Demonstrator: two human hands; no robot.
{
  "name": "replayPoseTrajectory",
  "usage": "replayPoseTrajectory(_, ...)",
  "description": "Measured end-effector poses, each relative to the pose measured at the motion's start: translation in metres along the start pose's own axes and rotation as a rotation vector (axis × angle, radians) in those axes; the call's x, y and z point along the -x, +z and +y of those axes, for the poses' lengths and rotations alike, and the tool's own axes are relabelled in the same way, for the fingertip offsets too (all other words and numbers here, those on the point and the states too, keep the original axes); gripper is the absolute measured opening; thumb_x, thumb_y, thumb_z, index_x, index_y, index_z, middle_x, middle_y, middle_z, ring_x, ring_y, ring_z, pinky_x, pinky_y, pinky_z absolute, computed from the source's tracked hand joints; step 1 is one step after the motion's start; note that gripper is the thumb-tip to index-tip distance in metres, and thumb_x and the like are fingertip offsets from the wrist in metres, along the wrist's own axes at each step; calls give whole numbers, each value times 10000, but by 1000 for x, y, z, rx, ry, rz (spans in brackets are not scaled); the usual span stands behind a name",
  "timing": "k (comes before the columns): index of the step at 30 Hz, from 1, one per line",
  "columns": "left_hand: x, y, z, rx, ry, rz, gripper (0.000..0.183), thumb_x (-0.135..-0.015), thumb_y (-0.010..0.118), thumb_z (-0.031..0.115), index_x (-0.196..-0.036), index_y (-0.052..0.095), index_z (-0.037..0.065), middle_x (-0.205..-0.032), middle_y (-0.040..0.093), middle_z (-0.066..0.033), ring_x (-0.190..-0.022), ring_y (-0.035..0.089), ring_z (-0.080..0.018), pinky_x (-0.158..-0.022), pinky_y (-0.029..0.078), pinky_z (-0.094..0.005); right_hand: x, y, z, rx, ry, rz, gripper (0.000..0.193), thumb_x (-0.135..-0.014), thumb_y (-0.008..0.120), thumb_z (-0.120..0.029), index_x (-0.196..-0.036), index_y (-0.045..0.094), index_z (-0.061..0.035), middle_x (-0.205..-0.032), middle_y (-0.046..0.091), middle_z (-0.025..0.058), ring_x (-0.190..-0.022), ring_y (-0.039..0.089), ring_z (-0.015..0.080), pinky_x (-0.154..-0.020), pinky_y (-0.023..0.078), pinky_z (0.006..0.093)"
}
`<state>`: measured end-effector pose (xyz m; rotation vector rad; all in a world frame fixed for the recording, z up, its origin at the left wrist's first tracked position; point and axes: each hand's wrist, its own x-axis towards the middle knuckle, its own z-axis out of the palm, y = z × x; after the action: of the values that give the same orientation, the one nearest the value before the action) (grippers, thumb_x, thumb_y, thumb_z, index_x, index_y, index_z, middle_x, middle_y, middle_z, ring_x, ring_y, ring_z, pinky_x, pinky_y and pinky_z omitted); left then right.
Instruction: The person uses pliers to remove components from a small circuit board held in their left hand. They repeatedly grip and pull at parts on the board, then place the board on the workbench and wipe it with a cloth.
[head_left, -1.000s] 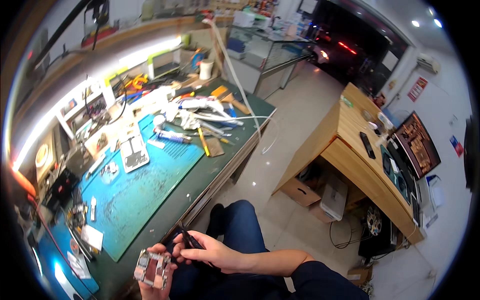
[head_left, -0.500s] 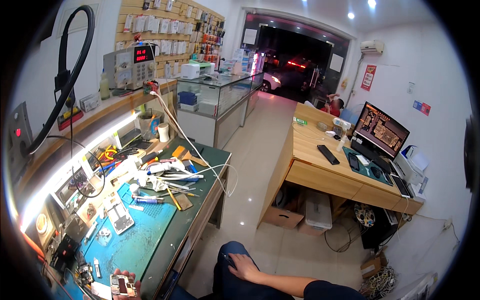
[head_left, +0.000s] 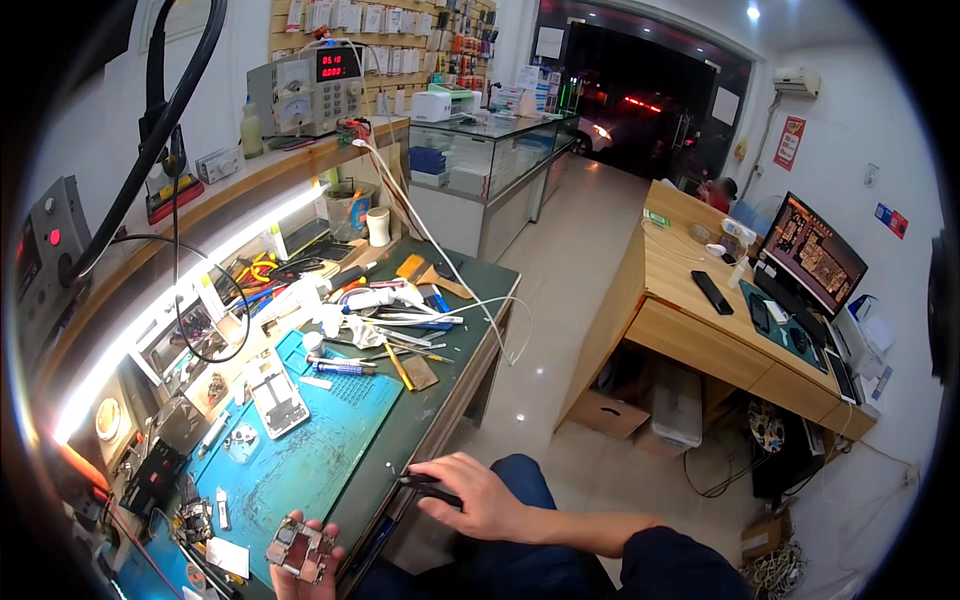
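At the bench's near edge, my left hand [head_left: 320, 585] holds a small circuit board [head_left: 300, 548], its fingers wrapped around the sides. The board has silvery parts and a reddish-brown middle. My right hand [head_left: 485, 500] hovers by the bench edge, above my knee, closed on a slim dark tool [head_left: 430, 488]; I cannot make out its exact kind. Beyond the left hand, a white phone frame [head_left: 275, 393] lies on the blue work mat [head_left: 335, 440]. A white card [head_left: 228, 557] lies beside the left hand.
Brushes [head_left: 425, 270], cables and tools crowd the bench's far end. A power supply [head_left: 310, 88] stands on the shelf above, and a black hose [head_left: 150, 150] arches at the left. To the right stands a wooden desk [head_left: 690, 330] with a monitor [head_left: 812, 255].
My right hand has risen off my knee toward the bench edge with the dark tool. The circuit board in my left hand is higher and more visible. The whole view has shifted.
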<state>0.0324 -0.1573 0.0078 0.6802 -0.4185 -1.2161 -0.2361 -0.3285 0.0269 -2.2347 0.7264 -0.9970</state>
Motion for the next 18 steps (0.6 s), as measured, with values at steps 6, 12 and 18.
replayPoseTrajectory(6,-3,5,-11,27,84,-112,956,-933,754,373,-1594,186,-21,-1458,510,-203,-1351,522,-405,-1070,525,-471,-47,23,-40,96,-343,-62,481,-944,716,-354,-1297,623,-41,-1147,658,107,-1000,640,282,-867,505,387)
replayPoseTrajectory(12,-2,23,-12,-57,92,-77,1030,-891,798,406,-1591,180,-31,-1437,528,-228,-1346,533,-393,-1155,430,-516,-57,28,-42,171,-423,-26,502,-917,734,-371,-1287,632,-47,-1145,652,81,-986,638,250,-840,495,375)
replayPoseTrajectory(18,-3,20,-11,-69,87,-97,999,-848,846,356,-1553,269,-54,-1441,520,-223,-1325,552,-401,-1117,466,-512,-56,29,-40,197,-430,-40,504,-922,726,-403,-1269,644,-47,-1132,652,79,-990,634,253,-852,490,382)
